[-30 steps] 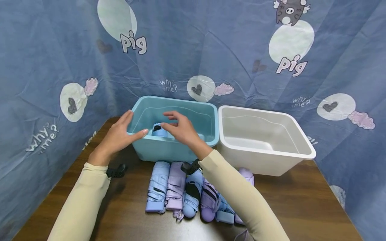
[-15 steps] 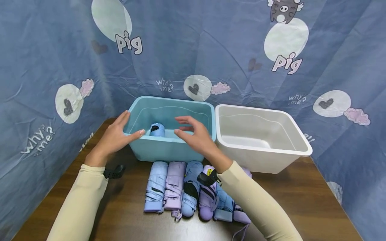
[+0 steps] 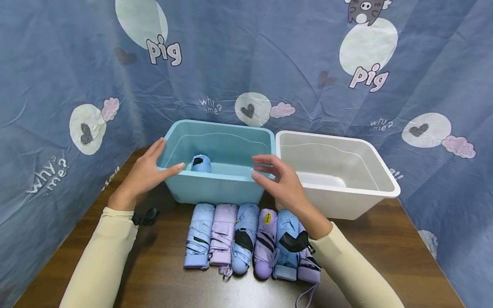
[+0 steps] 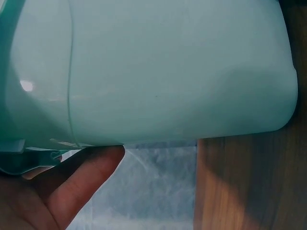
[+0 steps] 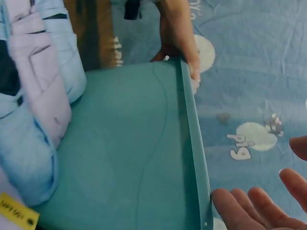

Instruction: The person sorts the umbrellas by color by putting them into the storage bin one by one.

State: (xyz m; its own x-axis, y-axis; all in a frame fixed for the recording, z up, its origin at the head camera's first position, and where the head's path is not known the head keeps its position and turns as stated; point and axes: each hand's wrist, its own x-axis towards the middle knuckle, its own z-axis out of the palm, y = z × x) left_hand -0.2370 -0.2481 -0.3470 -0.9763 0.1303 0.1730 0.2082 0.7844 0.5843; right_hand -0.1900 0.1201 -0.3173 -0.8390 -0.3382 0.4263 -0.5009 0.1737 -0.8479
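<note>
My left hand (image 3: 144,173) rests at the left front corner of the teal bin (image 3: 215,188), thumb along the front rim and fingers on the left side. In the left wrist view, a fingertip (image 4: 112,155) lies against the bin wall. Inside the bin, near its left front, is a light blue folded umbrella (image 3: 201,164), its lower part hidden by the wall. My right hand (image 3: 283,182) hovers at the bin's right front corner, fingers loosely bent and holding nothing. Beneath it, several folded umbrellas (image 3: 242,239) in blue and purple lie side by side.
A white bin (image 3: 327,196) stands right of the teal one, against it or nearly so. Both are on a brown wooden table (image 3: 385,261). A blue patterned cloth (image 3: 215,51) hangs close behind. One purple umbrella's cord (image 3: 307,295) trails towards the front.
My right hand has moved right, from over the umbrella inside the teal bin to its right front corner. The left hand stays at the bin's left corner.
</note>
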